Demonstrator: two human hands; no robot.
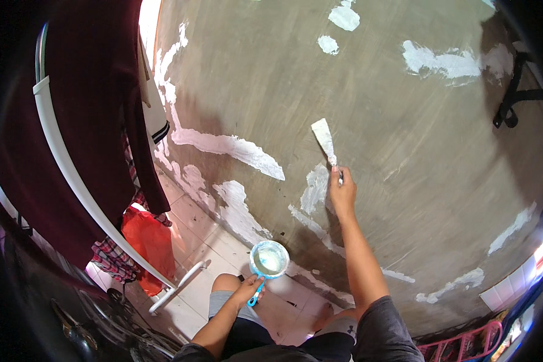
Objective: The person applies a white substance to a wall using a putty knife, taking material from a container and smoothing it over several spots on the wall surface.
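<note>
My right hand (342,192) is closed round the handle of a putty knife (323,139), raised in front of the grey-brown wall (356,102). White residue coats its flat blade, which points up and away from me. Low and nearer, my left hand (247,291) grips the blue handle of a small round pot (269,259). Whitish paste lies inside the pot and smears its rim. Just left of the right wrist, a white filler patch (315,190) marks the wall; a long filler streak (241,151) runs further left.
Dark maroon clothing (84,120) hangs on a white rack (72,163) at the left, with a red bag (148,247) below it. Pale floor tiles (190,217) run along the wall's foot. A black bracket (516,90) juts out at upper right; a pink plastic rack (464,347) sits lower right.
</note>
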